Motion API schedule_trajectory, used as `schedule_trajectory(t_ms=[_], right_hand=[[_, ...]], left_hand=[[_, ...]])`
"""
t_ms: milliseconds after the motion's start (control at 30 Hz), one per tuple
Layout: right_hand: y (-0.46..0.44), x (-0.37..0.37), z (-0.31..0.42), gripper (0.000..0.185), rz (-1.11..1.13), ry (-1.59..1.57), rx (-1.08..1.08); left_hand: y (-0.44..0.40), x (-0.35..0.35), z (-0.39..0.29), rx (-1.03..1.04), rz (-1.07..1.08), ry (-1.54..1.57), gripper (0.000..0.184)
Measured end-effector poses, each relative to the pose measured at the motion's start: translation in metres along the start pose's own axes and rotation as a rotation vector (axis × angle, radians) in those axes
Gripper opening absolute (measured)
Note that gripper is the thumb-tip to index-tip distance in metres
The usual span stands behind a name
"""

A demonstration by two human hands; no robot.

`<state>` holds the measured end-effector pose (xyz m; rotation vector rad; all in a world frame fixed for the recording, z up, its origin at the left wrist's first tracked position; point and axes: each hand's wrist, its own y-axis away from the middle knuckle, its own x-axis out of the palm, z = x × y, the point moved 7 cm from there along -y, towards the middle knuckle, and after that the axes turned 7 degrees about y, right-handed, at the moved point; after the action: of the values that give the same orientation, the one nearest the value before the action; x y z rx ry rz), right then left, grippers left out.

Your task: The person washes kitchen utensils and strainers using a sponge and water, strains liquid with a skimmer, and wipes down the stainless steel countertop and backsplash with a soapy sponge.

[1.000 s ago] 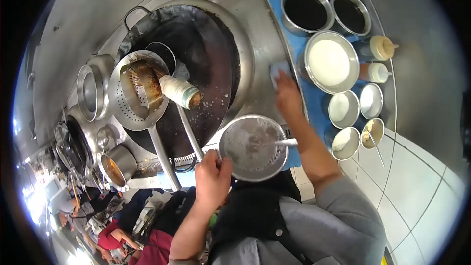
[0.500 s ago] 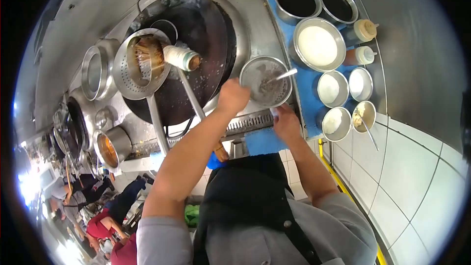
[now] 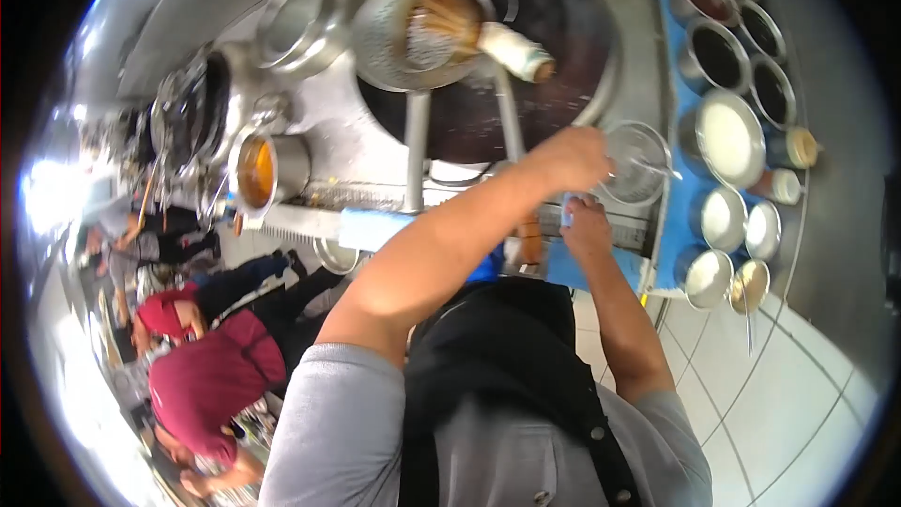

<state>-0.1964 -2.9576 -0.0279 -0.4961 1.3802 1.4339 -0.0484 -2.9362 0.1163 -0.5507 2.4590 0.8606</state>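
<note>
My left hand (image 3: 580,158) is closed in a fist against the left rim of a round metal bowl (image 3: 641,178). Its fingers face away, so what they grip is hidden. A spoon (image 3: 664,172) leans inside the bowl, which holds a little greyish contents. Just below, my right hand (image 3: 587,223) has its fingers closed around a small light blue piece of what looks like cloth (image 3: 567,210). Left of the bowl is a large dark wok (image 3: 563,56). Across it rest a perforated strainer (image 3: 380,42) and a bamboo brush with a white-wrapped handle (image 3: 511,50).
Several metal pots of sauces and powders, including a white sauce (image 3: 730,141), line the right on a blue cloth (image 3: 688,225). Squeeze bottles (image 3: 784,186) stand beside them. A pot with orange liquid (image 3: 291,174) sits at left. A person in a red shirt (image 3: 216,371) works at lower left.
The view has swung left, shifting everything rightward. My right hand has come away from the bowl's lower edge toward my left hand. My left fist stays at the bowl's left rim.
</note>
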Motion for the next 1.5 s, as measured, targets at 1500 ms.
schedule_trajectory(t_ms=[1500], right_hand=[[-0.379, -0.049, 0.557, 0.037, -0.628, 0.282, -0.326]], left_hand=[[0.533, -0.113, 0.578, -0.731, -1.146, 0.550, 0.048]])
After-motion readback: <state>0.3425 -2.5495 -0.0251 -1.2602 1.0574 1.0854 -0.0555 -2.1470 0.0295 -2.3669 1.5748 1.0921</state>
